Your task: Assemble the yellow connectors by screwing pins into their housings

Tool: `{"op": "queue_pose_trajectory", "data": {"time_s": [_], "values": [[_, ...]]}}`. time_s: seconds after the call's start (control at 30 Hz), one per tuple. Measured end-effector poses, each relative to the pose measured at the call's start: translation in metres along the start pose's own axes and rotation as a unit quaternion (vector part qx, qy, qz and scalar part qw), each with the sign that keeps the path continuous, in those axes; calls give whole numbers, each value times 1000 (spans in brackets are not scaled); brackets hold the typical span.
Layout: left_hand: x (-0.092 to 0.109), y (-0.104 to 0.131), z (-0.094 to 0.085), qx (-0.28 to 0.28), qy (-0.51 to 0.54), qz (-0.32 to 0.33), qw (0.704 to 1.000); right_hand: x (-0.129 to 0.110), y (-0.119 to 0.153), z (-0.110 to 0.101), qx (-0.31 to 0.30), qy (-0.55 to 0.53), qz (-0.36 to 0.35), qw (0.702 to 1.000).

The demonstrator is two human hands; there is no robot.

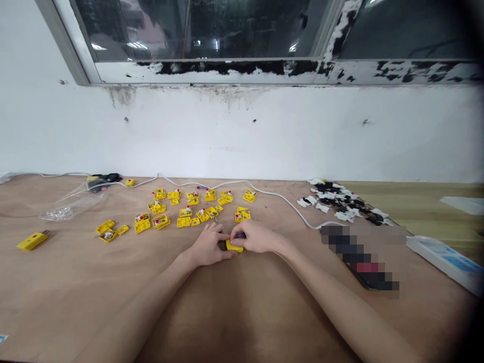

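Observation:
Near the middle of the table, my left hand (207,247) grips a small yellow plastic case (234,247) between thumb and forefinger, its other fingers spread on the tabletop. My right hand (259,237) is closed just above the same case. Pinched in its fingers is a short, dark purple handle (240,235), perhaps a screwdriver's; its lower end is hidden. Just beyond both hands lie several opened yellow cases (161,221) with small metal parts and red buttons inside. The nearest opened case (242,214) sits right behind my right hand.
A closed yellow plug (33,241) lies far left, near a clear plastic bag (70,204). A white cable (280,195) runs along the back. To the right are a pile of black and white pieces (340,199), a blurred-out phone-like object (363,262) and a white box (446,259).

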State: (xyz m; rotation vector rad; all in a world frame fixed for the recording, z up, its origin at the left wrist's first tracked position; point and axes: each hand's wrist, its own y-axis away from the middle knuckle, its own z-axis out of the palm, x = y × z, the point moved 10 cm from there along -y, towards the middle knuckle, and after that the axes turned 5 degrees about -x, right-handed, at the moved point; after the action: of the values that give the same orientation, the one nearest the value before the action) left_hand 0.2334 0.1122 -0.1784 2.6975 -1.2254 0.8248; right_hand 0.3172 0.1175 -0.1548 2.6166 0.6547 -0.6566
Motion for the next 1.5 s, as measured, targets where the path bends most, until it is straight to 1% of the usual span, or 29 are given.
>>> {"op": "queue_pose_trajectory", "data": {"time_s": [0.13, 0.23, 0.43, 0.53, 0.6, 0.67, 0.77, 0.9, 1.0, 1.13, 1.23, 1.5], "values": [[0, 0, 0, -6, -2, -1, 1000, 5, -4, 6, -23, -44, -25, 998], [1, 0, -1, -7, -2, 0, 1000, 8, -6, 6, -23, -68, -30, 997], [1, 0, -1, -11, 1, -2, 1000, 8, -5, 1, -10, -75, -19, 997], [1, 0, -1, -7, -1, -1, 1000, 2, 0, -8, 2, -66, -37, 997], [0, 0, -2, -2, 1, -3, 1000, -3, 6, -22, 31, -75, -53, 995], [-1, 0, -2, -4, 4, -8, 1000, -3, 14, -42, 82, -113, -56, 989], [-2, 1, -2, -8, 5, -14, 1000, -7, 27, -65, 154, -189, -73, 967], [0, 2, -3, 0, 3, -12, 1000, -27, 41, -77, 224, -255, -136, 931], [1, 2, -4, 4, 4, -7, 1000, -35, 46, -77, 270, -265, -151, 913], [2, 2, -4, 2, 3, -2, 1000, -42, 50, -75, 306, -228, -164, 910], [1, 2, -4, 3, 5, -6, 1000, -43, 49, -71, 308, -212, -160, 913], [0, 2, -2, 9, 1, 2, 1000, -42, 38, -57, 283, -185, -169, 926]]}}
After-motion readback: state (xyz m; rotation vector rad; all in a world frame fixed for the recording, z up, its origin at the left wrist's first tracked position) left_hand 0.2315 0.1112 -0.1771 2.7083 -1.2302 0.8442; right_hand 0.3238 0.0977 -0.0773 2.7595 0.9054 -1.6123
